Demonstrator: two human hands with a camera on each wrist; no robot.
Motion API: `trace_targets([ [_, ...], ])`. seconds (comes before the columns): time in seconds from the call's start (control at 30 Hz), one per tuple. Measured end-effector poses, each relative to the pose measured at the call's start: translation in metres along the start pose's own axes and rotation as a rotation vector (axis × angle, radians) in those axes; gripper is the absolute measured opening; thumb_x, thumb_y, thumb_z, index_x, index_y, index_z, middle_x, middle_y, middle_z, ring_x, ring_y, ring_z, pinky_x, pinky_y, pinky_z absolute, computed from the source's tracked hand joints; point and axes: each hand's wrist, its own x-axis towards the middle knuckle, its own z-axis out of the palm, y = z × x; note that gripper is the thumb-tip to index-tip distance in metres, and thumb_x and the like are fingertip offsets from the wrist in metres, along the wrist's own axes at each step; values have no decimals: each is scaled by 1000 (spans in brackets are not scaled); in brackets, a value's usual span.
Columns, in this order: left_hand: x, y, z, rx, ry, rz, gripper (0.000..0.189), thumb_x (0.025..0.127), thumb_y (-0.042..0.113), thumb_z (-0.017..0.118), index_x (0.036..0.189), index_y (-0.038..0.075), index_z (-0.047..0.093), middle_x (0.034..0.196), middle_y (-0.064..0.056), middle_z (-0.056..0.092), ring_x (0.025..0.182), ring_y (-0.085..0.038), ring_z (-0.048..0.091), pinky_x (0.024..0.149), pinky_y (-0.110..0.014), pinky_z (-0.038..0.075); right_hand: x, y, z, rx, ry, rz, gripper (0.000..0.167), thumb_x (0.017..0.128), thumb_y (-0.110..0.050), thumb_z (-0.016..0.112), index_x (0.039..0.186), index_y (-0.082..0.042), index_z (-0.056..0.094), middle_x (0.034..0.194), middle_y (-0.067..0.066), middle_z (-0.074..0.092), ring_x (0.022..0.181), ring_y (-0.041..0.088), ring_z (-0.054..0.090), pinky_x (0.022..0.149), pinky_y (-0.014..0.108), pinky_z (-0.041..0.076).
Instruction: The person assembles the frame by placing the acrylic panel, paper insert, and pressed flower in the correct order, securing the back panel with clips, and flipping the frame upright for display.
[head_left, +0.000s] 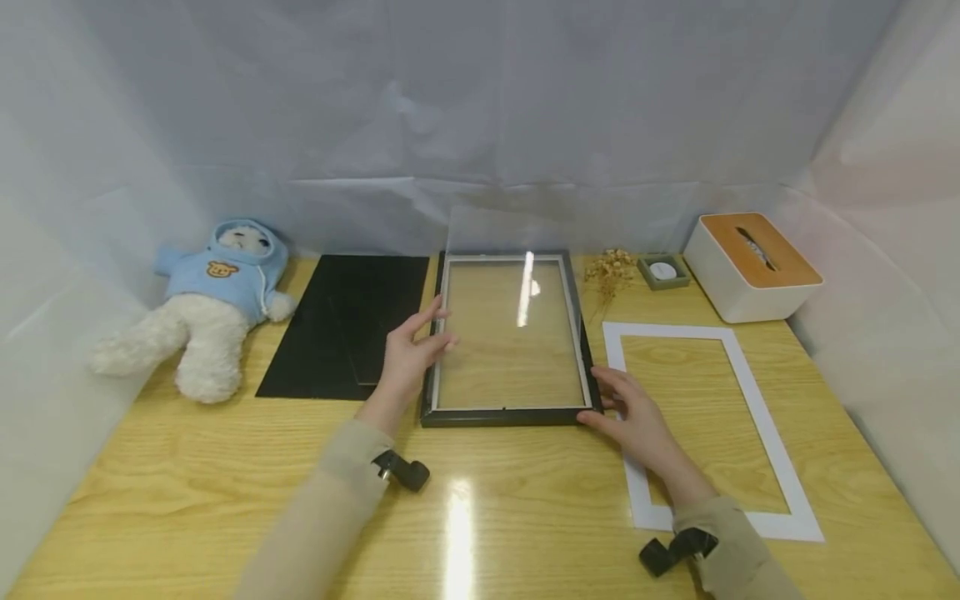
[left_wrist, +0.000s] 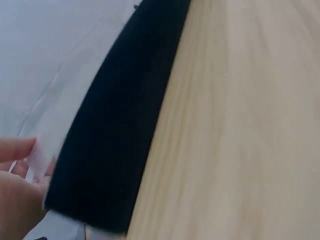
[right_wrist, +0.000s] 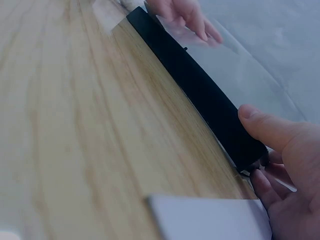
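Observation:
A black picture frame with a pale inner lip lies in the middle of the wooden table. My left hand is at its left side, thumb and fingers around what looks like a clear sheet; the sheet's outline is hard to make out. A bright streak of light reflects inside the frame. My right hand grips the frame's near right corner. In the right wrist view the right thumb presses on the black bar, while the other fingers curl below it, partly hidden.
Left of the frame lies a black board, beyond it a plush toy in a blue hoodie. On the right are a white mat border, dried flowers, a small green box and a white tissue box with an orange lid.

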Motion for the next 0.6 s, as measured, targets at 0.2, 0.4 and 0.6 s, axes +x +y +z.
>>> trace_targets([
  [0.2, 3, -5, 7, -131, 103, -8, 56, 88, -15, 54, 141, 0, 44, 141, -18, 42, 113, -30, 55, 88, -29, 51, -1, -1, 0, -12, -1, -2, 73, 78, -23, 79, 140, -3, 45, 136, 14, 45, 112, 29, 52, 94, 39, 47],
  [0.4, 2, -5, 10, -246, 130, -106, 57, 90, -15, 52, 144, 0, 38, 143, -16, 38, 89, -17, 64, 81, -21, 52, -1, -1, 0, -4, -3, -7, 72, 79, -22, 79, 140, -3, 45, 138, 14, 44, 113, 29, 52, 93, 39, 48],
  [0.6, -1, -4, 8, -296, 125, -144, 58, 91, -14, 51, 145, 0, 36, 137, -15, 39, 79, -13, 66, 77, -17, 52, -1, -1, -1, -3, -2, -17, 72, 79, -21, 79, 140, -3, 45, 138, 14, 44, 113, 29, 52, 93, 39, 48],
])
